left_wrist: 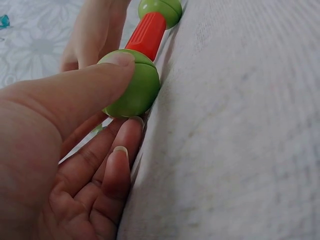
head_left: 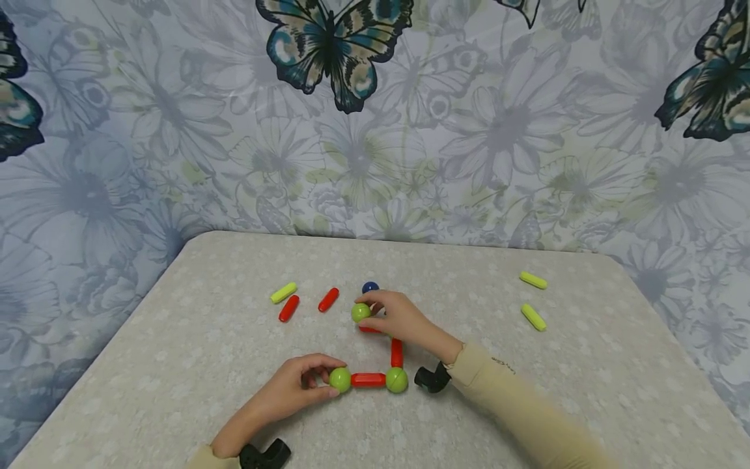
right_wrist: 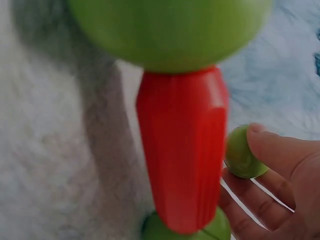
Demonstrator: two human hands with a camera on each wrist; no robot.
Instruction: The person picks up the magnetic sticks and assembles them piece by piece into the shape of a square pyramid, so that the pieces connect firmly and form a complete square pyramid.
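My left hand (head_left: 295,384) pinches a green ball (head_left: 340,379) at the left end of a red rod (head_left: 368,380). The thumb lies across this ball (left_wrist: 137,90) in the left wrist view, fingertips at its far side. That rod joins a green corner ball (head_left: 396,380); a second red rod (head_left: 397,353) runs away from it. My right hand (head_left: 401,316) pinches another green ball (head_left: 361,312) between thumb and fingers, beside a third red rod (head_left: 370,329). The right wrist view shows the pinched ball (right_wrist: 243,152). The far corner ball (right_wrist: 220,225) is mostly covered by my right hand in the head view.
A blue ball (head_left: 370,286) sits just behind my right fingers. To the left lie a yellow-green rod (head_left: 284,293) and two red rods (head_left: 289,309). At right are two yellow-green rods (head_left: 533,280). The table (head_left: 234,260) meets a butterfly-patterned cloth (head_left: 410,182) at its far edge.
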